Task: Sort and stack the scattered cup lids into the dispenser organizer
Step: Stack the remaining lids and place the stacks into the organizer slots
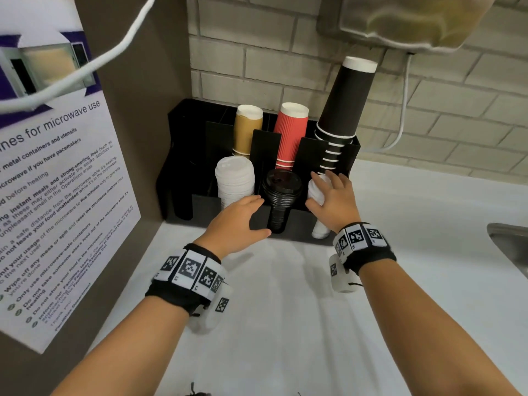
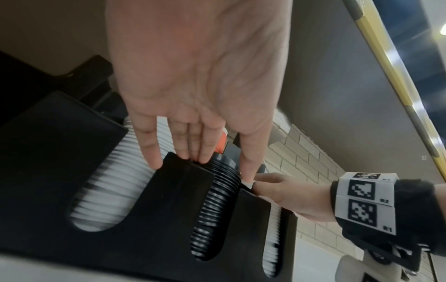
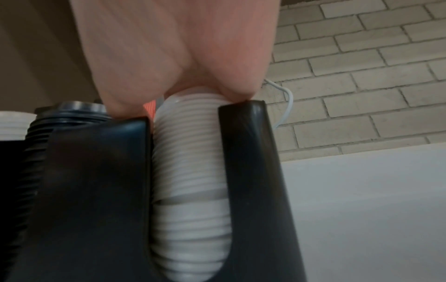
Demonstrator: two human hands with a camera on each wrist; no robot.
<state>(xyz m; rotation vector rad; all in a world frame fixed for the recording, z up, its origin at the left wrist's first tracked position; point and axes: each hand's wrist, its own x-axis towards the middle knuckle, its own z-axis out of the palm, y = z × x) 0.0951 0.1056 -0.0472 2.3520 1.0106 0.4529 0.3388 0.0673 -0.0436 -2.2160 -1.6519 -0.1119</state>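
White table [image 1: 285, 310], brick wall behind, brown panel at left. Left hand [image 1: 237, 221] lay flat with straight fingers [image 2: 149, 145] against the front of the black dispenser organizer [image 1: 200, 207], between the left white lid stack [image 1: 235, 178] and the black lid stack [image 1: 281, 192]; it held nothing. Right hand [image 1: 331, 198] rested, fingers spread, on top of the right white lid stack [image 3: 190, 171] in the rightmost front slot; whether it gripped the top lid could not be told. All three lid stacks stood in front slots. Behind them: tan cups [image 1: 248, 130], red cups [image 1: 291, 132], black cups [image 1: 343, 110]. Microwave notice [image 1: 51, 195] on the panel; sink edge [image 1: 511, 247] at far right.
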